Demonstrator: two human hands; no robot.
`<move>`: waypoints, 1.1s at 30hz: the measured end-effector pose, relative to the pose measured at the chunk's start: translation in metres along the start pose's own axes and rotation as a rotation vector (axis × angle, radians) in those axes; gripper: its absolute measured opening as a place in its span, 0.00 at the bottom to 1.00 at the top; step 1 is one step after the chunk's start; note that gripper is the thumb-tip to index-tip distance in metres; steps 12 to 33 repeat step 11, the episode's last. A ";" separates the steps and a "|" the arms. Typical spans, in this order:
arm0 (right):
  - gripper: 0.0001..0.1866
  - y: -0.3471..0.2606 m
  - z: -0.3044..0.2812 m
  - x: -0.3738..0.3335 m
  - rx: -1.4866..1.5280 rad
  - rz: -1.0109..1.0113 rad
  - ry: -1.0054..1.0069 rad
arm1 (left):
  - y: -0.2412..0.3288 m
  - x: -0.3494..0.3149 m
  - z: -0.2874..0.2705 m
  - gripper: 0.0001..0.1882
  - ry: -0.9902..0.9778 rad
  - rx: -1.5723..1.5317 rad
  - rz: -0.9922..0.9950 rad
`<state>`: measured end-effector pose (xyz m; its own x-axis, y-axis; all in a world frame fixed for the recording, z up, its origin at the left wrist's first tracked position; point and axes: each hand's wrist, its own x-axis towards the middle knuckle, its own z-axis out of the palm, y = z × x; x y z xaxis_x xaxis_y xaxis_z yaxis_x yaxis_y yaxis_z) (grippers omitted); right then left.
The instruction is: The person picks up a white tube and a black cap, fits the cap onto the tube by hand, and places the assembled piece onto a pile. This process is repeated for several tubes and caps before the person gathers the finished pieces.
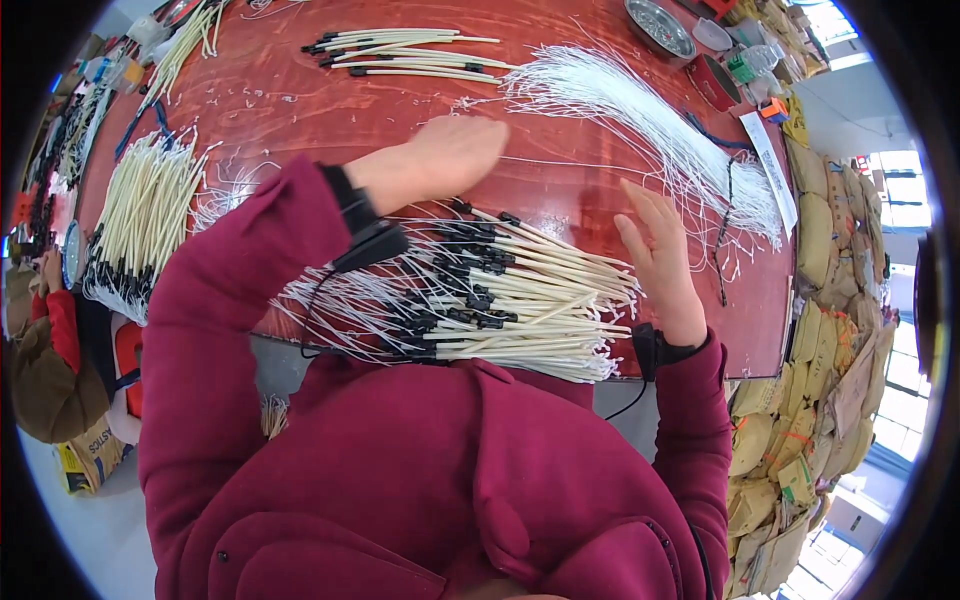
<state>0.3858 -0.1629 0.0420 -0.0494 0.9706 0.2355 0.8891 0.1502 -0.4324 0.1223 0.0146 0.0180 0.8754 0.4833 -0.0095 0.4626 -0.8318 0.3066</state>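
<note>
My left hand [440, 160] is above the middle of the red table, back upward and fingers curled under, so the fingertips are hidden. A thin white wire [570, 162] runs from it toward the right, and the hand seems closed on its end. My right hand [660, 250] is held over the table with fingers stretched and thumb apart, holding nothing visible. Between my arms, by the near edge, lies a pile of cream-coloured tubes [540, 290] with black sleeves and white wires trailing left. Farther off spreads a large bundle of loose white wires [610, 100].
Several more tubes [410, 55] lie at the far side, and an upright-looking bundle [145, 200] sits on the left. At the far right stand a metal bowl [660, 28] and a plastic bottle [755, 62]. Stacked sacks [810, 370] line the right. Another person [55, 350] is at left.
</note>
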 end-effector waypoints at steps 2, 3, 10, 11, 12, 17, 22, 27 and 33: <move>0.25 0.002 0.009 0.007 -0.006 -0.016 0.006 | -0.019 -0.032 0.001 0.07 0.051 0.027 -0.017; 0.26 0.002 0.014 0.012 -0.055 -0.016 -0.022 | -0.027 -0.046 0.003 0.08 0.050 0.058 -0.038; 0.35 0.007 0.034 0.027 -0.313 -0.085 -0.186 | -0.043 -0.083 -0.004 0.09 0.028 0.138 -0.117; 0.37 0.013 0.039 0.028 -0.345 -0.118 -0.183 | -0.044 -0.084 -0.005 0.09 0.022 0.138 -0.125; 0.37 0.013 0.039 0.028 -0.345 -0.118 -0.183 | -0.044 -0.084 -0.005 0.09 0.022 0.138 -0.125; 0.37 0.013 0.039 0.028 -0.345 -0.118 -0.183 | -0.044 -0.084 -0.005 0.09 0.022 0.138 -0.125; 0.37 0.013 0.039 0.028 -0.345 -0.118 -0.183 | -0.044 -0.084 -0.005 0.09 0.022 0.138 -0.125; 0.37 0.013 0.039 0.028 -0.345 -0.118 -0.183 | -0.044 -0.084 -0.005 0.09 0.022 0.138 -0.125; 0.37 0.013 0.039 0.028 -0.345 -0.118 -0.183 | -0.044 -0.084 -0.005 0.09 0.022 0.138 -0.125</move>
